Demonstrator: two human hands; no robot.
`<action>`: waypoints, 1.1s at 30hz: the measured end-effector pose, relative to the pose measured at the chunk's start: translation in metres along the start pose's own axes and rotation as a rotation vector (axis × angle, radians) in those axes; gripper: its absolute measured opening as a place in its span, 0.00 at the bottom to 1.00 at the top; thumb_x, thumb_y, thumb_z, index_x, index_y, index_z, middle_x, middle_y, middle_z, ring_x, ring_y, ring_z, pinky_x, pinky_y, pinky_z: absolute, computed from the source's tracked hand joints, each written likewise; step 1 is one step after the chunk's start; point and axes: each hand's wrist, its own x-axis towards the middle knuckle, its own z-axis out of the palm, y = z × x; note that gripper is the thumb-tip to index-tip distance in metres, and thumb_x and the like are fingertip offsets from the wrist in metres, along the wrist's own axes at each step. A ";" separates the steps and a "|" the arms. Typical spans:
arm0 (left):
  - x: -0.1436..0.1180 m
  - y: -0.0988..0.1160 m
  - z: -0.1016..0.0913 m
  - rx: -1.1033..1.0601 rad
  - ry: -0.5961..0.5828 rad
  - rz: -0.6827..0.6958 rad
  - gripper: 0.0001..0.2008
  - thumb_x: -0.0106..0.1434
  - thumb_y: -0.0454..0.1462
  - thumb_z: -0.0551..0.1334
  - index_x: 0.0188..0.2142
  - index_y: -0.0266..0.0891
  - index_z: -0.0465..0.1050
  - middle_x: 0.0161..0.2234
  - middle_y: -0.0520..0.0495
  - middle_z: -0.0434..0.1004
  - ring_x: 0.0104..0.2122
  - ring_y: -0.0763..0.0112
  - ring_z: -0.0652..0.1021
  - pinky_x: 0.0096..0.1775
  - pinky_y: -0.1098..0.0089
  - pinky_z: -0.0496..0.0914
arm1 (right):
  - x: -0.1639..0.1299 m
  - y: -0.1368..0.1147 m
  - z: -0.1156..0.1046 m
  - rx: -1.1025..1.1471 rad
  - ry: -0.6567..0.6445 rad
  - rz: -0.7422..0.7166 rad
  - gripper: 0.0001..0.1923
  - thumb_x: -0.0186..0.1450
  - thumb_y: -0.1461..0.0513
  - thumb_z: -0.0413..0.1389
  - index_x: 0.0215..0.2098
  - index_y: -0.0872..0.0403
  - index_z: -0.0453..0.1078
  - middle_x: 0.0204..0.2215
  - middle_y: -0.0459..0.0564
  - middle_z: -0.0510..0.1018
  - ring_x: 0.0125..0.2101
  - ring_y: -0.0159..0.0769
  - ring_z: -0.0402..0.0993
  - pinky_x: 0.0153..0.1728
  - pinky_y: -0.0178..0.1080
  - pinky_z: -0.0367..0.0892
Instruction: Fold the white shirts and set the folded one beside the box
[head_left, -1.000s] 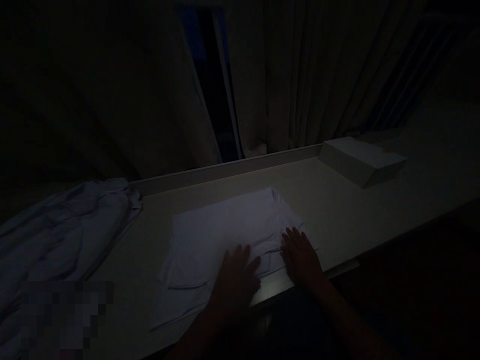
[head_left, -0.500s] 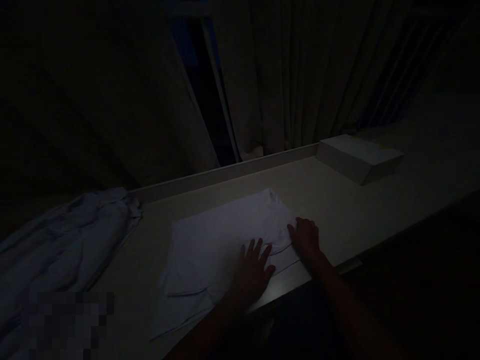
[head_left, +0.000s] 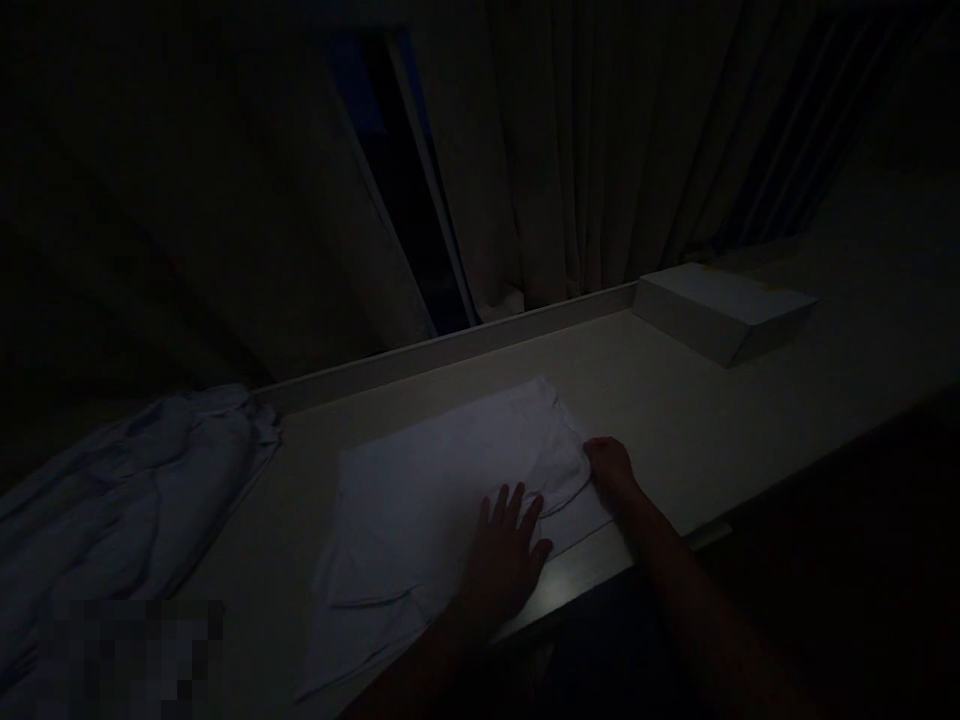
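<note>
Dim light, detail poor. A pale folded cloth (head_left: 442, 480) lies flat on the bench (head_left: 675, 400), close to the near edge and roughly in front of the person. Its left part reaches down toward the near edge of the bench; its right corner sits by the right hand.

Left hand (head_left: 502, 550): palm down on the near, right-of-middle part of the cloth, fingers spread and lying flat on the fabric. Forearm comes in from the bottom of the view.

Right hand (head_left: 611, 467): at the right edge of the cloth, fingers curled over a raised fold there, touching it. Looks like a pinch on the cloth edge, though the dark makes the fingertips hard to read. The fabric bulges up slightly just left of this hand.

The two hands are near each other, with a strip of cloth between them.

Around: a rumpled pale garment (head_left: 127, 500) heaped at the far left, apart from the cloth. A flat white box (head_left: 724, 310) on the bench at far right, well apart from both hands. Curtains (head_left: 600, 150) hang behind the bench.
</note>
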 end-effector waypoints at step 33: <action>0.007 -0.007 -0.006 -0.101 -0.054 -0.007 0.26 0.68 0.50 0.50 0.63 0.47 0.60 0.65 0.43 0.57 0.64 0.51 0.59 0.59 0.45 0.58 | -0.056 0.025 0.013 -0.906 -0.228 -0.620 0.36 0.70 0.47 0.42 0.68 0.60 0.50 0.67 0.60 0.48 0.68 0.50 0.37 0.65 0.56 0.38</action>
